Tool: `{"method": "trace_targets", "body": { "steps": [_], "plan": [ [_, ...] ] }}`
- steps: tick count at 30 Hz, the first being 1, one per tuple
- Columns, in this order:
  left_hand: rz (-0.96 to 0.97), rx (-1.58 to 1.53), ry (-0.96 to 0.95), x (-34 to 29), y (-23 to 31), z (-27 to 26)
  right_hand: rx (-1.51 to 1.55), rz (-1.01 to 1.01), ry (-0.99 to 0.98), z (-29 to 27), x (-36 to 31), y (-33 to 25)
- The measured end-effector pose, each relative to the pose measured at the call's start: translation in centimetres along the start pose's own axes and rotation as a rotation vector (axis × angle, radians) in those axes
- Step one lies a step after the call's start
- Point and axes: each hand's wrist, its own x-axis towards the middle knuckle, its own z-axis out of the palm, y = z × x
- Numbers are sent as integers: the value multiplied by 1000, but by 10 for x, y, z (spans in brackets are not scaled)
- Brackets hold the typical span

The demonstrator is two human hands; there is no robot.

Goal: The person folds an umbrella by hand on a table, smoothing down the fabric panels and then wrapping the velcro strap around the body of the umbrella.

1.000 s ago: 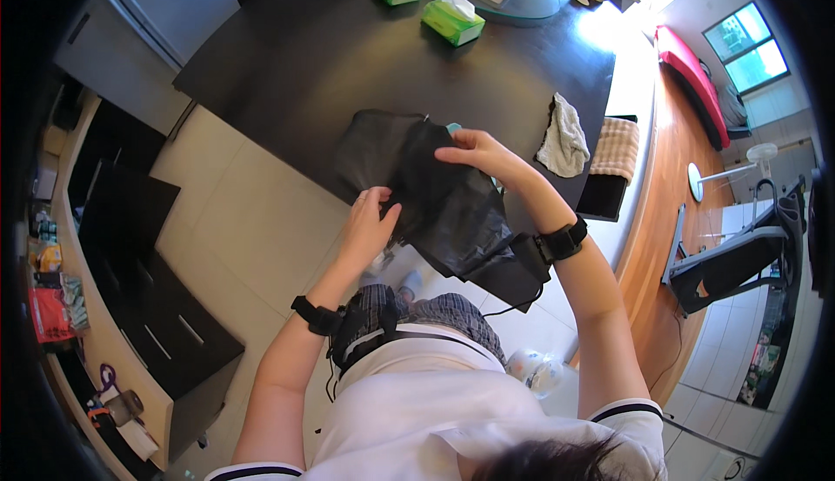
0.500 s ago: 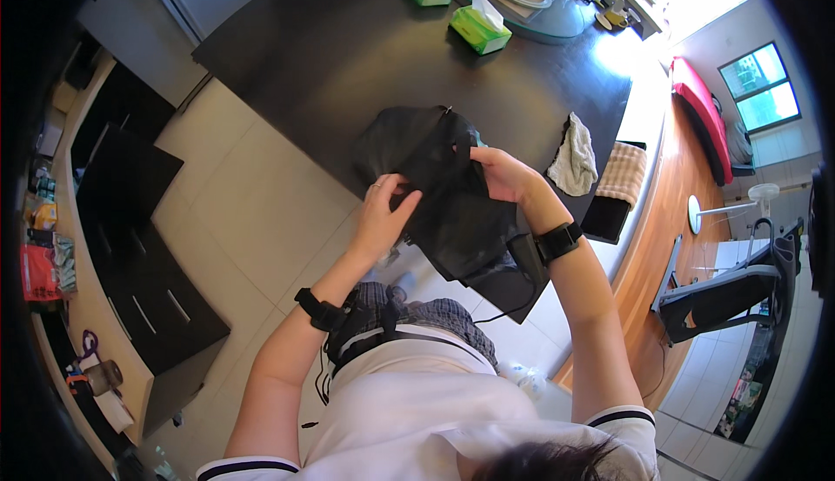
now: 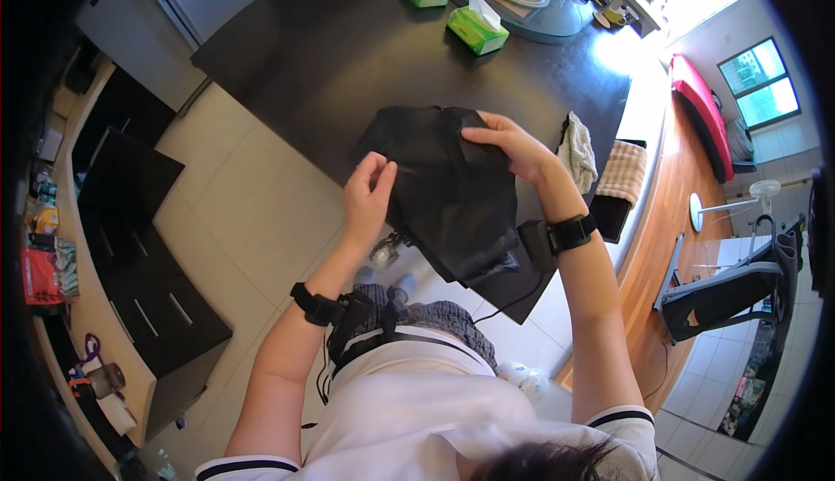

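Observation:
A black fabric bag (image 3: 457, 194) hangs spread out over the near edge of the dark table, a strap or fold running down its middle. At its left edge my left hand (image 3: 369, 192) is closed, thumb and fingertips pinching the cloth. My right hand (image 3: 515, 146) grips the upper right edge, thumb on top and the fingers partly hidden behind the fabric. The bag's lower end hangs toward my waist, with a shiny clear patch near its lower right corner. What is inside the bag cannot be seen.
On the dark table (image 3: 330, 72) stand two green tissue boxes (image 3: 477, 30) and a round glass turntable (image 3: 557, 24). A grey cloth (image 3: 576, 152) lies near the right edge, beside a checked towel (image 3: 622, 172). Dark drawers (image 3: 161, 307) stand at the left; a cable hangs below my right wrist.
My left hand has come out of the bag's folds to its left edge. The right hand has shifted up and outward, and the bag is spread flatter and wider.

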Motion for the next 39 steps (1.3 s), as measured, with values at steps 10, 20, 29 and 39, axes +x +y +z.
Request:
{"method": "trace_targets", "body": {
  "steps": [10, 20, 29, 39],
  "plan": [
    [-234, -114, -128, 11, -13, -13, -441, -216, 27, 5, 26, -24],
    [400, 382, 108, 31, -27, -31, -573, -196, 167, 4, 57, -11],
    [-80, -36, -2, 50, -43, -52, -590, -222, 254, -3, 74, 1],
    [344, 875, -86, 27, -27, -19, -573, -178, 242, -1, 71, 1]
  ]
}}
